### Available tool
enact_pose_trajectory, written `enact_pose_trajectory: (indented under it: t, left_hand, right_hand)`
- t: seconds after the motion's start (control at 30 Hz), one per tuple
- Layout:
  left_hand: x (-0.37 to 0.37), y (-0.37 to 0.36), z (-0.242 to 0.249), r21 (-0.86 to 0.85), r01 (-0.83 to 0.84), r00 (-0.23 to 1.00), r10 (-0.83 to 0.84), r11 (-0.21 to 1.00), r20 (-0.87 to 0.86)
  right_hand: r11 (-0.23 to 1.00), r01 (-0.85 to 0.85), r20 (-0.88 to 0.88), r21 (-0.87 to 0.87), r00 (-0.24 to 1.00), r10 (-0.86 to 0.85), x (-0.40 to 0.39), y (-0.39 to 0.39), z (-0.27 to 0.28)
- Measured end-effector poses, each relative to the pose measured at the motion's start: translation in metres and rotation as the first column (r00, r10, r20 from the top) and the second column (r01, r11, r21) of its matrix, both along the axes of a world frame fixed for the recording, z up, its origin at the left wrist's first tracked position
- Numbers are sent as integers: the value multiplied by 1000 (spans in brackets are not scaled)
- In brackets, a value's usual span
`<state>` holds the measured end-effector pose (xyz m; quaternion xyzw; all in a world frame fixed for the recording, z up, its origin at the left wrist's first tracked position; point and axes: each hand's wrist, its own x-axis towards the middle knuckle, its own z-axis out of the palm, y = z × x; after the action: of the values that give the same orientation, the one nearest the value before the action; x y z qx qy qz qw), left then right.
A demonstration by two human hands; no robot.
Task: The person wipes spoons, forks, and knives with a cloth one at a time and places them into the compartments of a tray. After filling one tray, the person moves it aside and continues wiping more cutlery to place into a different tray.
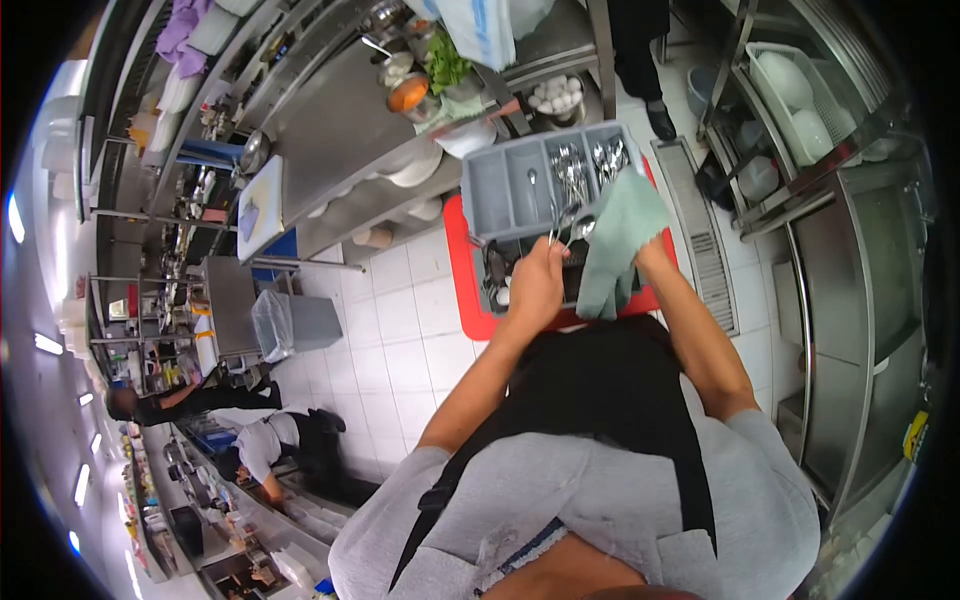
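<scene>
My left hand (540, 283) is closed around the handles of a few spoons (583, 228), their bowls pointing away from me. A green cloth (625, 235) is gripped in my right hand (650, 252), mostly covering its fingers, and hangs close beside the spoons. Beyond both hands lies a grey cutlery tray (484, 195) with compartments. Shiny cutlery (568, 170) fills one compartment, and more cutlery (610, 158) lies in the one to its right. Nearer to me, under my hands, a dark section holds loose cutlery (497, 268), partly hidden by my left hand.
A red board or tray (466, 290) lies beneath the cutlery tray. To the left runs a steel counter (330, 130) with bowls; to the right stands a steel rack (800, 170). A bin (310, 322) and co-workers (285, 435) are at the left. Someone's shoe (660, 120) shows ahead.
</scene>
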<state>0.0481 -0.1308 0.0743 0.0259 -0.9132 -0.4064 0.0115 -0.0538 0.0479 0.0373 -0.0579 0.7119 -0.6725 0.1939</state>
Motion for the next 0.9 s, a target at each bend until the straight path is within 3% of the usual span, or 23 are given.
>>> enact_pose_trajectory:
  t: [0.03,0.07,0.1,0.13,0.17,0.2,0.23,0.37,0.43,0.47,0.5,0.57,0.6,0.67,0.7,0.73,0.8,0.83,0.9]
  left_hand:
    - [1,2,2,-190,2,1000,-8,982,-27]
    - [1,6,3,-373,-10,998,-14,928,-62]
    - [1,9,-4,-410,22,999,-36,912,-26]
    - [0,10,-12,-446,52,998,-57,893,3]
    - [-1,9,-14,-434,75,997,-70,898,28]
    - [-1,10,-15,-422,102,995,-86,901,55]
    - [-1,11,-12,-379,104,994,-88,919,59]
    - [-6,2,-38,-99,182,980,-172,978,96]
    - [-9,-4,-39,72,235,957,-244,969,155]
    - [-10,-6,-38,99,259,948,-272,961,166]
    - [-9,-7,-35,126,282,937,-302,951,178]
    - [-9,-13,-55,152,336,919,-359,929,161]
    - [-7,-16,-61,215,268,936,-306,939,171]
    - [-7,-22,-62,332,126,957,-202,935,206]
    - [-8,-17,-49,411,-70,977,-20,909,212]
    - [-17,-24,-54,425,-250,931,95,870,352]
    - [-30,-23,-63,305,-197,975,154,932,161]
    - [-30,-12,-64,265,-81,994,61,961,86]
    - [-24,14,-67,155,142,990,-136,978,-49]
  right_hand:
    - [788,-169,-101,593,954,281,0,-8,46]
    - [275,-138,-55,951,803,594,0,-15,92]
    - [786,73,-475,614,829,294,7,-21,9]
    - [987,131,-739,87,673,-24,15,-26,-72]
    - [992,105,-573,-73,810,-128,26,-31,-44]
    - [990,65,-714,123,699,43,13,-28,-71]
    - [998,-18,-376,-67,927,-8,11,-26,-77]
    - [982,-8,-775,191,613,156,1,-4,-87]
    - [988,-103,-355,-116,933,56,9,7,-78]
    - [957,-84,-85,-276,994,63,12,10,-76]
    - [985,-145,-334,-91,936,107,5,10,-90]
    - [988,50,-231,-147,969,-83,0,8,-117]
    - [975,149,-175,-166,969,-177,-1,10,-120]
    - [849,225,114,-478,974,-194,-6,22,-125]
    - [798,229,219,-558,968,-124,-4,20,-129]
    - [740,251,321,-624,946,-50,-2,17,-133]
    - [723,184,429,-666,887,170,10,-5,-188]
    - [709,152,472,-688,837,278,13,-10,-201]
    - [778,189,421,-599,901,105,40,-45,-114]
